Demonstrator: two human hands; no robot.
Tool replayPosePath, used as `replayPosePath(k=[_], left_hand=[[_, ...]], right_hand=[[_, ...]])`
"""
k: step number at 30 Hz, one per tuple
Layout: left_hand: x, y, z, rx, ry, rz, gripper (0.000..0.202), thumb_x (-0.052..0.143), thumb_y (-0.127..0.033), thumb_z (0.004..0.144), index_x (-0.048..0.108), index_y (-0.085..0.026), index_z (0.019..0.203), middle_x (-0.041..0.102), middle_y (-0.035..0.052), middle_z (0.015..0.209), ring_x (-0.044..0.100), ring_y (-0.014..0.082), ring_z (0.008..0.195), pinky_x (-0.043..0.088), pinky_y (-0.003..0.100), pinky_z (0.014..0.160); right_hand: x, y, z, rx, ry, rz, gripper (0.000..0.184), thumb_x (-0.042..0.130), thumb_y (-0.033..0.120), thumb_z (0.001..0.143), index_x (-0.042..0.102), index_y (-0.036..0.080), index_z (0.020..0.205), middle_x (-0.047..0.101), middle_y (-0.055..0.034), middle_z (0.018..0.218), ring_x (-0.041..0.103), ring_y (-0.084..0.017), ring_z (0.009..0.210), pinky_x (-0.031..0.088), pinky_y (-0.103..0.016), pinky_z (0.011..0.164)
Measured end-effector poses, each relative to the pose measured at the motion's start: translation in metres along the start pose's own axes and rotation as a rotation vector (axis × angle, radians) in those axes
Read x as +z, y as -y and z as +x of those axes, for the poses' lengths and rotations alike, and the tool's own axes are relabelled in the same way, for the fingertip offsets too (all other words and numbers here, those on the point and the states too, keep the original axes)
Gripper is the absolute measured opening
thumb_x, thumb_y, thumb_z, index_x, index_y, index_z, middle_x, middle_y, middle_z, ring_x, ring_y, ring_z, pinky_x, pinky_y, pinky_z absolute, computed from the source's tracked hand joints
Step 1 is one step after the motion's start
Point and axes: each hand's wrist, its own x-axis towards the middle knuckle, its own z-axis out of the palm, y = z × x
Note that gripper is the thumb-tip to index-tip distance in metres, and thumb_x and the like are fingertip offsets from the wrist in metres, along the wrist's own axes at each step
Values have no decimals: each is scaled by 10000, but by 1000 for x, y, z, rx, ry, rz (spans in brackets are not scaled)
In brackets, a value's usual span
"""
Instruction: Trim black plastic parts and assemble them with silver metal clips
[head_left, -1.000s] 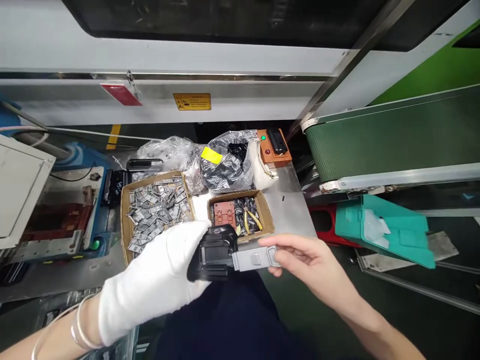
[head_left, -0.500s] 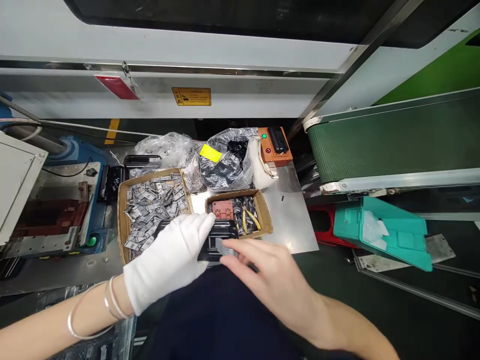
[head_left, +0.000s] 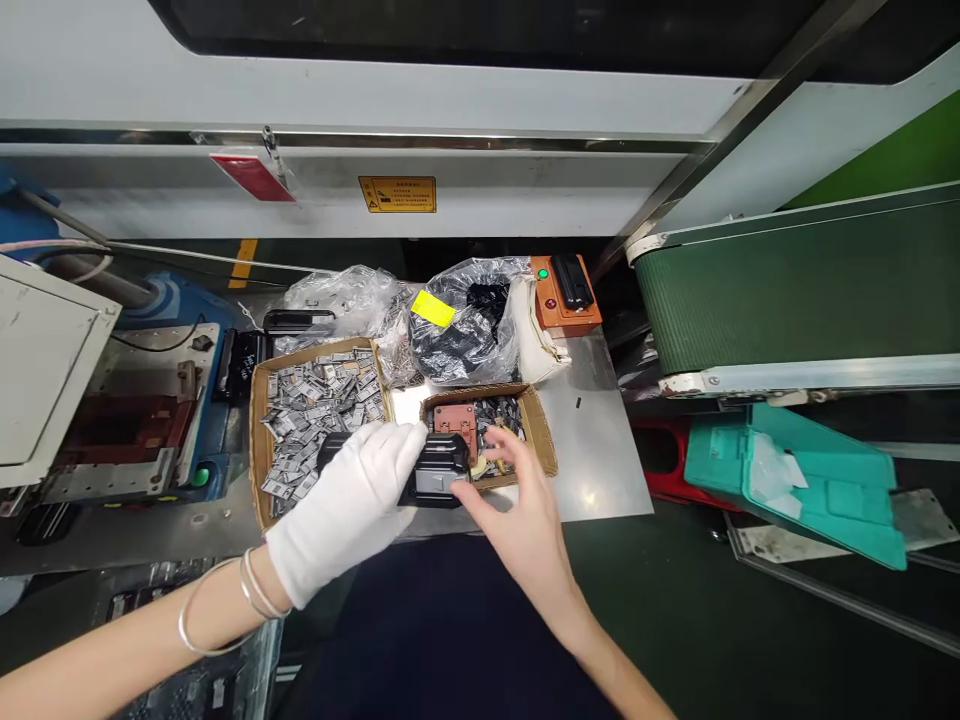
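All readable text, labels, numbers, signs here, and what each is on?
No word or number is legible.
Yellow sign on the white panel: warning triangle; print too small to read.
Black part left of the grey pieces: white handwriting, too blurred to read.
Yellow note on the plastic bag: no writing visible.

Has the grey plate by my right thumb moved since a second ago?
Yes, the grey plate has moved left relative to the small cardboard box, from near its right end to near its left, and now lies over the black housing.

Head-worn view, facing forward and down, close over the hands (head_left: 345, 505), metal table (head_left: 596, 450) beyond
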Motion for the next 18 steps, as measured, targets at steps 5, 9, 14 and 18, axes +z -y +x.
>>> replayPosePath(k=[5, 9, 14, 18], left_hand=[[9, 7, 0, 53, -23, 63, 568, 644, -176, 802, 432, -112, 1326, 628, 183, 1187, 618, 340, 1058, 528, 498, 961], [5, 11, 5, 122, -72, 171, 628, 680, -130, 726, 449, -33, 1301, 622, 205, 1133, 606, 354, 1005, 541, 505, 914], [-5, 16, 5, 147, -114, 208, 591, 705, -94, 697, 489, -11, 1241, 621, 196, 1071, 603, 338, 962, 547, 488, 890], [-8, 20, 5, 128, -108, 214, 542, 701, -83, 702, 506, -29, 1205, 623, 193, 1059, 604, 334, 936, 550, 481, 874]], right_hand=[[10, -8, 4, 264, 434, 463, 291, 638, 417, 908, 729, 181, 1051, 749, -71, 1087, 685, -254, 1092, 510, -367, 1014], [17, -10, 3, 142, 297, 349, 227, 596, 386, 958, 724, 201, 988, 743, -38, 1010, 674, -235, 1000, 512, -336, 916], [22, -7, 8, 154, 342, 435, 257, 596, 380, 951, 764, 187, 977, 740, -36, 926, 675, -240, 948, 514, -330, 857], [24, 0, 15, 238, 403, 510, 255, 680, 347, 880, 773, 183, 1052, 758, -32, 1008, 685, -240, 1029, 512, -324, 953]])
